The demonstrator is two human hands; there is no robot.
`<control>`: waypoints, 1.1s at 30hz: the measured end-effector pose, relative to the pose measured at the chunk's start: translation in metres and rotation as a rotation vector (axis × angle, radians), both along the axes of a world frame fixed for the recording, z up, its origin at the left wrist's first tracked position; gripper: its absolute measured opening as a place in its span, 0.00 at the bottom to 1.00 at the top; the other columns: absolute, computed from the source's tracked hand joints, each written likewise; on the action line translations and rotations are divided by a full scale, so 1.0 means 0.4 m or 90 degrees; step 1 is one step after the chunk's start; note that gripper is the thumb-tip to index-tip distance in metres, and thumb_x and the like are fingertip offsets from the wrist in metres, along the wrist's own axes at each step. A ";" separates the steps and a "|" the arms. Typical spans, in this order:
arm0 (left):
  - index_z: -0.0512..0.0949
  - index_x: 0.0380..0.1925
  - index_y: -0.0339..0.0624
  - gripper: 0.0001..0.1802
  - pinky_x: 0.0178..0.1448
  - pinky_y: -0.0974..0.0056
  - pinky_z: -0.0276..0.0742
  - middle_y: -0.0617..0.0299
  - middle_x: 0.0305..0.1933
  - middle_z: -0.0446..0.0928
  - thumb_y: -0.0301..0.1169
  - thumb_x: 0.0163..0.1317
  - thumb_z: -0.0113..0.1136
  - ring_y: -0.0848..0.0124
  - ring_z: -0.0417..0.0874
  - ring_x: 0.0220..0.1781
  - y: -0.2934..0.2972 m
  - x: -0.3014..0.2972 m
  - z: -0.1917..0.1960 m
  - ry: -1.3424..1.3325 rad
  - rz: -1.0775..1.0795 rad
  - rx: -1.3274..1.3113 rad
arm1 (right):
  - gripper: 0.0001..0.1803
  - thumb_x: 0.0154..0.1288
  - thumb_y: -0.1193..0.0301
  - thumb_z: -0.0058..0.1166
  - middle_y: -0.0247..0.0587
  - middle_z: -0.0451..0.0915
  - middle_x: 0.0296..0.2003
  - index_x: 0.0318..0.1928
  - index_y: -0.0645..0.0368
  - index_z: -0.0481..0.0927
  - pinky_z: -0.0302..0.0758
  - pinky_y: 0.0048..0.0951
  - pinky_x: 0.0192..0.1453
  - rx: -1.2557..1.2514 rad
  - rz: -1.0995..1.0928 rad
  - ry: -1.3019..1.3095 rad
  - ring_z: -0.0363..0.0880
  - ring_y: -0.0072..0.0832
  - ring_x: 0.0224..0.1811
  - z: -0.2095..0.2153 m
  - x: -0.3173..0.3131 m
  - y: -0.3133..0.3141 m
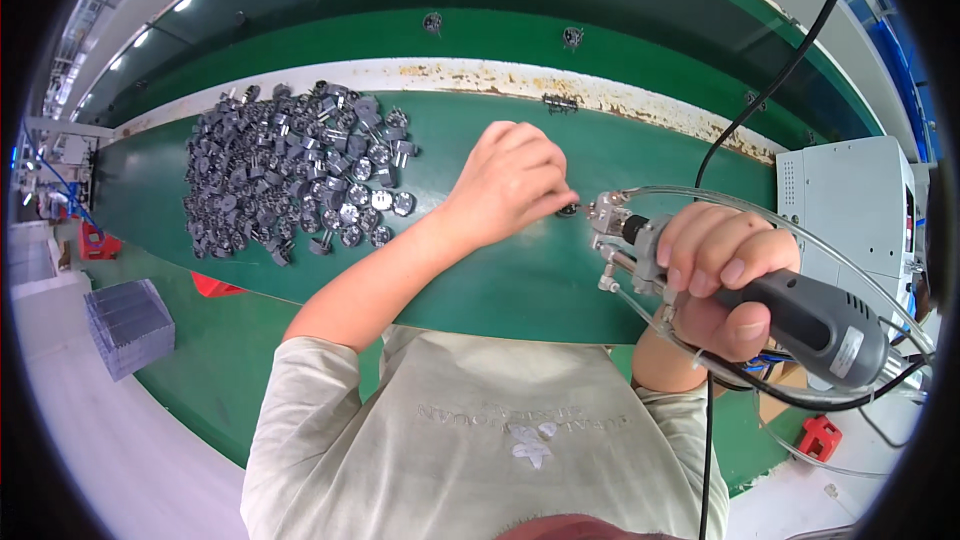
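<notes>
My right hand (728,275) is wrapped round a dark grey powered screwdriver (815,325), held nearly level with clear tubes and metal fittings at its front. The tool's metal nose (606,217) points left toward my left hand (515,180). That hand is closed above the green bench, its fingers pinching a small round dark part (568,210) right by the nose. The fingers hide most of this part, so its kind does not show. To the left lies a wide heap of small dark round plug-like parts with metal pins (300,165).
A white, rust-chipped ledge (450,73) runs along the bench's back. A light grey machine (845,205) stands at the right end. A black cable (790,70) hangs at upper right. On the floor are a grey stack (130,328) and a red plastic piece (820,437).
</notes>
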State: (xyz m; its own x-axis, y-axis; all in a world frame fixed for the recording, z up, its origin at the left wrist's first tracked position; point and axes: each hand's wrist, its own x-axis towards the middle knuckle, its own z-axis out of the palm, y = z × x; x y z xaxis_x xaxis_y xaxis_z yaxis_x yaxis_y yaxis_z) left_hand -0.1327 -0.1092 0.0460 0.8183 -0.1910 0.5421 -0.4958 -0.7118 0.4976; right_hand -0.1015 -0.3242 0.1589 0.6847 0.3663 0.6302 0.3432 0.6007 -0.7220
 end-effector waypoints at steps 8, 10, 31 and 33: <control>0.88 0.39 0.50 0.11 0.60 0.53 0.70 0.65 0.45 0.80 0.39 0.57 0.74 0.61 0.77 0.55 0.018 0.136 -0.015 0.136 0.149 0.074 | 0.17 0.63 0.66 0.72 0.39 0.77 0.27 0.40 0.61 0.76 0.79 0.35 0.33 0.025 -0.061 0.001 0.77 0.30 0.26 -0.025 0.029 -0.007; 0.87 0.43 0.50 0.14 0.62 0.52 0.70 0.63 0.48 0.80 0.40 0.57 0.73 0.59 0.76 0.57 0.035 0.140 -0.016 0.083 0.171 0.059 | 0.17 0.63 0.66 0.72 0.39 0.77 0.27 0.40 0.61 0.76 0.79 0.35 0.34 0.022 -0.059 0.007 0.77 0.29 0.26 -0.024 0.028 -0.011; 0.77 0.59 0.46 0.24 0.57 0.55 0.78 0.52 0.44 0.77 0.39 0.65 0.66 0.55 0.81 0.49 0.224 0.383 -0.010 0.271 0.078 0.157 | 0.16 0.61 0.81 0.68 0.37 0.78 0.26 0.42 0.59 0.71 0.80 0.31 0.33 0.024 -0.182 -0.008 0.78 0.28 0.26 -0.035 0.049 -0.038; 0.79 0.54 0.44 0.21 0.53 0.55 0.79 0.54 0.42 0.77 0.41 0.65 0.67 0.56 0.81 0.46 0.247 0.381 -0.021 0.227 0.104 0.159 | 0.17 0.62 0.82 0.67 0.37 0.77 0.25 0.43 0.59 0.70 0.79 0.31 0.33 0.010 -0.157 -0.007 0.78 0.27 0.26 -0.022 0.048 -0.036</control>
State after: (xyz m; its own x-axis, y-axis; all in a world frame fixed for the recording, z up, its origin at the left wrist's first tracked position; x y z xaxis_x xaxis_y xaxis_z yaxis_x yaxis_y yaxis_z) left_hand 0.0198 -0.0105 0.0376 0.9755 -0.1335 0.1749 -0.1966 -0.8858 0.4203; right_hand -0.0822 -0.3386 0.1501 0.7453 0.1794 0.6421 0.4883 0.5089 -0.7090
